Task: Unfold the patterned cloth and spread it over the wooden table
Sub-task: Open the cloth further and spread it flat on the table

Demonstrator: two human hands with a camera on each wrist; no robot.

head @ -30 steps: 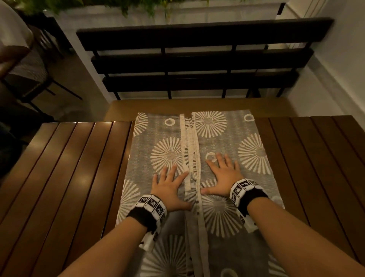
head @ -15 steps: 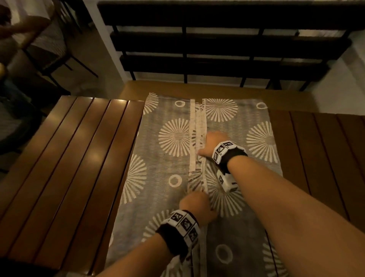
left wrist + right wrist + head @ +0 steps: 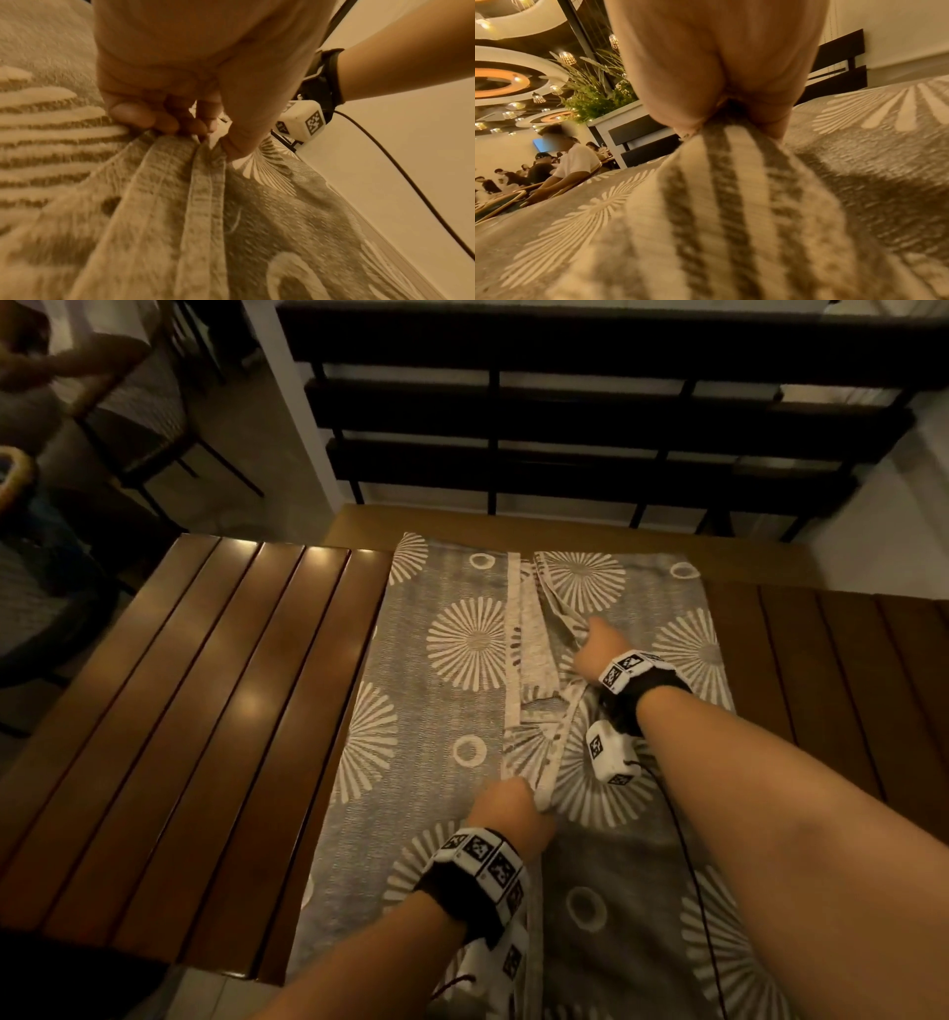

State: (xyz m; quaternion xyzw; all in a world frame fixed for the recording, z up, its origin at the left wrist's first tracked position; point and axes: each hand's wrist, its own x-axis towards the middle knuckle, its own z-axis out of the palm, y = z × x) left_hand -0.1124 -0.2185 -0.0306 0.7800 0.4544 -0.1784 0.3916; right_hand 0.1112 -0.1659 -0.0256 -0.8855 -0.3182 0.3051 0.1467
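Note:
A grey patterned cloth (image 3: pixel 447 711) with pale sunburst and ring motifs lies folded lengthwise down the middle of the slatted wooden table (image 3: pixel 205 711). Its hemmed edges meet along a centre seam. My left hand (image 3: pixel 513 801) pinches the hem near the seam at the near side; the left wrist view shows its fingers (image 3: pixel 159 119) curled round gathered cloth (image 3: pixel 180 203). My right hand (image 3: pixel 598 644) grips the right flap's edge farther away and lifts it off the seam. In the right wrist view the cloth (image 3: pixel 731 192) rises in a ridge into the pinched fingers (image 3: pixel 680 113).
A dark slatted bench (image 3: pixel 590 418) stands beyond the table's far edge. A chair (image 3: pixel 154 428) with a seated person is at the far left. Bare table slats lie to the left and to the right (image 3: pixel 847 670) of the cloth. A thin cable (image 3: pixel 688 865) trails from my right wrist.
Both hands went from lying flat beside the seam to gripping the cloth's hem. The right flap's edge now lifts away from the centre, opening a gap at the seam.

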